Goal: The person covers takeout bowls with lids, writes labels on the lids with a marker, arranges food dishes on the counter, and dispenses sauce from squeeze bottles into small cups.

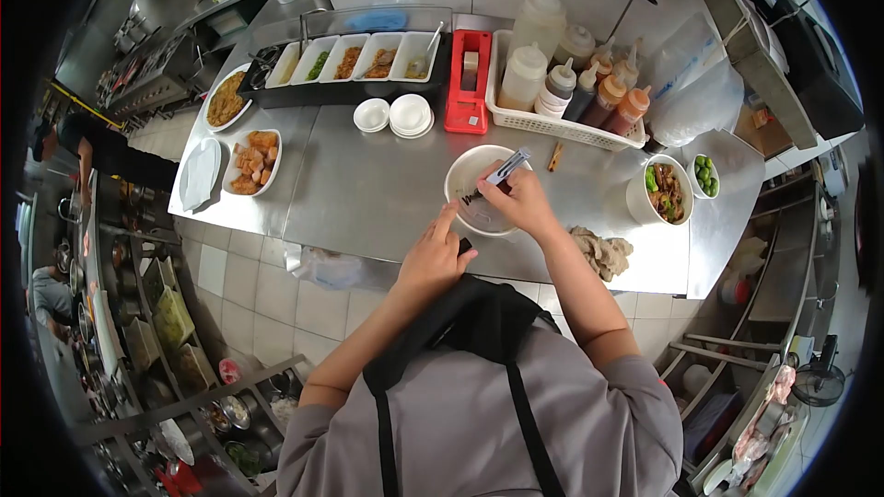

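A round white bowl (pixel 448 186) with a clear lid (pixel 488 218) stands near the front edge of the steel counter. Dark handwriting marks the lid's left part. My right hand (pixel 523 201) grips a marker (pixel 509 166) with a silvery barrel, its tip down at the lid by the writing. At the bowl's left rim, my left hand (pixel 433 253) rests with its index finger stretched onto the edge. Between its thumb and fingers sits a small black piece (pixel 464 246) that looks like the marker's cap.
Behind the bowl are a red tape dispenser (pixel 469 83) and a white basket (pixel 562 127) of sauce bottles. Small white dishes (pixel 410 115) stand left of these. A crumpled brown cloth (pixel 603 253) and a filled food bowl (pixel 665 193) lie right. Another person (pixel 101 152) stands far left.
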`<state>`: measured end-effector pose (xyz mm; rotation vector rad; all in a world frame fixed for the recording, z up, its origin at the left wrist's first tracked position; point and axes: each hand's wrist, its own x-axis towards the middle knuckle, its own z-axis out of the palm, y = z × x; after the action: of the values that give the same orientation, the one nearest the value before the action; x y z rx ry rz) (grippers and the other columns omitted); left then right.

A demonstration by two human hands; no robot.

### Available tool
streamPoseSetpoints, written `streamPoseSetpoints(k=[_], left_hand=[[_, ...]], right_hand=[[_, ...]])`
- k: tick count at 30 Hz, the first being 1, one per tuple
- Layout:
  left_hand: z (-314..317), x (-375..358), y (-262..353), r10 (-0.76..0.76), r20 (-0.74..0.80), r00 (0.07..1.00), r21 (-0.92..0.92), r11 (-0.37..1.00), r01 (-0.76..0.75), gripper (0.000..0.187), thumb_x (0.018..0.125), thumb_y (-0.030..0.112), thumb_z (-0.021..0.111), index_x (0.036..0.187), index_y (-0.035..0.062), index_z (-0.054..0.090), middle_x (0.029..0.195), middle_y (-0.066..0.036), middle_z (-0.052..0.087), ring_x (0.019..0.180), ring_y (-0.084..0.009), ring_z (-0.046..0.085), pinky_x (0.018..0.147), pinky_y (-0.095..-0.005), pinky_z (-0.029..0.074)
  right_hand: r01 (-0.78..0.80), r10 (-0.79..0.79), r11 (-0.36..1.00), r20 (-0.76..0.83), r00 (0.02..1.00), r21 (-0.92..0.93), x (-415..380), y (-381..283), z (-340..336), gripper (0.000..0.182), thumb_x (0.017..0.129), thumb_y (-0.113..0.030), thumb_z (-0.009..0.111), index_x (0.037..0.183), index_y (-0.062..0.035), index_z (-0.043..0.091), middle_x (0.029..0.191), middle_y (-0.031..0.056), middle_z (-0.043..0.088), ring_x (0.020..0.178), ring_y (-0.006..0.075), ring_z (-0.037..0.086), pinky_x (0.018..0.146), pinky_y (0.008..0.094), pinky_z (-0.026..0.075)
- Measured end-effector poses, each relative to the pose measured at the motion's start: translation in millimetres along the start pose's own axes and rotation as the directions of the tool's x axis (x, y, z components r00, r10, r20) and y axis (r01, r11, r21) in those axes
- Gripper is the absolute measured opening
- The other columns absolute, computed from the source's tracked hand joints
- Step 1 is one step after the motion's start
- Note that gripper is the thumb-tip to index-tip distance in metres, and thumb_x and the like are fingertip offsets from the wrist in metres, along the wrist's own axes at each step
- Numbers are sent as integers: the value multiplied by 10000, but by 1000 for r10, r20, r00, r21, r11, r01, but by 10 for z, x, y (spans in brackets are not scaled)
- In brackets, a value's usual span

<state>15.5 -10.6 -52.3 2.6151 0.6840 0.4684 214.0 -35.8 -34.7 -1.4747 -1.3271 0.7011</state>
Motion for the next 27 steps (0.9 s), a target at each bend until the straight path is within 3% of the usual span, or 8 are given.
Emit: streamPoseSetpoints(k=[3,6,9,12,15,18,21,27], left_hand=[[-27,2,6,8,2,1000,-11,1000,-8,345,763,219,665,804,-96,530,1311,-266,376,1134,-361,495,946,-404,426],[-29,-1,16,-3,8,1000,-32,999,3,329,752,202,674,785,-89,525,1304,-262,378,1115,-364,506,933,-403,436],[-40,5,16,-16,32,999,-33,999,17,326,754,201,671,781,-89,523,1306,-257,374,1111,-368,507,927,-405,439],[-27,1,-5,10,12,1000,-21,1000,-10,328,754,204,673,781,-88,524,1313,-256,366,1126,-372,496,929,-406,439],[-1,-7,-36,18,10,1000,-13,1000,-18,329,753,204,675,782,-87,526,1320,-257,358,1148,-372,481,935,-410,435],[-13,-1,-24,-2,25,1000,-30,1000,3,329,750,203,680,785,-86,528,1325,-254,355,1163,-374,471,945,-413,428],[-9,2,-24,-1,23,1000,-32,999,2,329,750,204,681,786,-85,529,1330,-249,354,1170,-374,466,951,-414,423],[17,-3,-35,9,8,1000,-22,1000,-8,326,753,207,682,778,-82,532,1336,-243,354,1179,-371,459,949,-412,426]], right_hand=[[-7,17,994,-91,996,112,-5,195,35,106,809,-123,619,817,-18,613,667,-22,544,599,47,464,535,231,383],[45,-45,999,-42,998,21,-29,-29,-8,106,812,-122,613,817,-16,613,646,-27,533,582,43,446,521,231,368],[-44,47,998,-85,995,33,-28,-21,-11,118,815,-131,610,819,-13,612,628,-32,519,569,36,432,511,225,354],[0,5,998,-79,997,63,-22,57,-15,123,830,-135,601,814,-14,615,620,-46,511,561,30,425,505,220,346],[-109,125,979,-82,989,174,-8,124,-73,132,821,-135,605,836,-4,593,663,-5,550,605,54,484,559,235,411],[-112,132,958,-61,989,265,1,35,-135,135,828,-138,602,848,-6,585,669,-18,554,612,46,485,563,226,411],[-50,70,967,-73,995,248,18,126,-113,133,827,-140,602,838,-9,585,689,-19,558,614,43,478,556,226,404],[-84,91,988,-54,994,131,9,126,-97,127,822,-136,601,832,-11,588,671,-11,555,592,51,461,534,239,392]])
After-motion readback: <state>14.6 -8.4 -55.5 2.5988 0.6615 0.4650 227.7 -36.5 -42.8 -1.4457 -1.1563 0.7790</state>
